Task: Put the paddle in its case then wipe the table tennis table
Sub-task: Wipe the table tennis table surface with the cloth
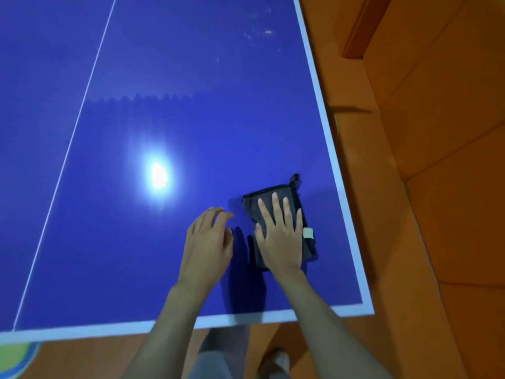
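Note:
A folded dark grey cloth (252, 202) with a small pale tag and a loop lies on the blue table tennis table (169, 110), near its right front corner. My right hand (280, 235) presses flat on the cloth with straight, spread fingers. Just left of the cloth hovers my left hand (209, 242), fingers loosely bent, holding nothing. No paddle or case is in view.
White lines edge the table, and a thin white centre line (79, 116) runs up the left. A bright lamp glare (159, 175) reflects mid-table. Orange floor (437, 187) lies to the right and below, where my legs and a foot show.

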`<state>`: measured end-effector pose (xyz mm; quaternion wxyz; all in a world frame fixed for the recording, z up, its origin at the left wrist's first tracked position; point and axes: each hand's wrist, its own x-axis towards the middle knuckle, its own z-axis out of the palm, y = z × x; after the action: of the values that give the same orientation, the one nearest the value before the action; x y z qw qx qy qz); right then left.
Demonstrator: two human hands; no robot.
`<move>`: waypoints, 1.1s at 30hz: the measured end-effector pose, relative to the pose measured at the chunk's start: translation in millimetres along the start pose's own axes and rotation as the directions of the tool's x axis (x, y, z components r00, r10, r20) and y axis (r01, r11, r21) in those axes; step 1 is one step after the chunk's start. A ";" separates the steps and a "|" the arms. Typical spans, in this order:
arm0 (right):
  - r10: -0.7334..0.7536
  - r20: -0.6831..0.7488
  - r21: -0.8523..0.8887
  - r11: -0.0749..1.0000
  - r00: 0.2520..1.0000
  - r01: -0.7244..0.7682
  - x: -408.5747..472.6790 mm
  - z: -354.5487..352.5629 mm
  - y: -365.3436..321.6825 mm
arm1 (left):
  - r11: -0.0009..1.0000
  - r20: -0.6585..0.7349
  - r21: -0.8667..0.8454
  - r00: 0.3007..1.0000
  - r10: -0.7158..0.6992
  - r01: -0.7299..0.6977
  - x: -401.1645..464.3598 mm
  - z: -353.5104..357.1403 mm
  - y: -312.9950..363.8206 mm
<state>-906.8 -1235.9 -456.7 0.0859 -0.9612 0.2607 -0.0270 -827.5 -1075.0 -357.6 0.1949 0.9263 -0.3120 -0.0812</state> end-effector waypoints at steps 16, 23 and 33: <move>0.030 0.015 0.049 0.998 0.999 -0.031 -123.2 -13.1 39.1 | 1.000 0.036 -0.018 0.999 -0.012 0.012 -50.7 8.1 44.1; 0.095 -0.043 0.037 0.995 0.995 -0.094 -7.7 -12.2 42.0 | 1.000 0.046 -0.008 0.999 -0.030 0.030 12.6 17.1 31.4; 0.144 -0.126 -0.014 0.989 0.982 -0.147 231.9 -6.9 54.1 | 1.000 0.059 -0.013 0.998 -0.026 0.026 139.3 22.3 12.0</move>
<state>-734.3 -1400.1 -457.9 0.0601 -0.9370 0.3353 -0.0778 -729.9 -1175.7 -376.9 0.1911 0.9261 -0.3050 -0.1133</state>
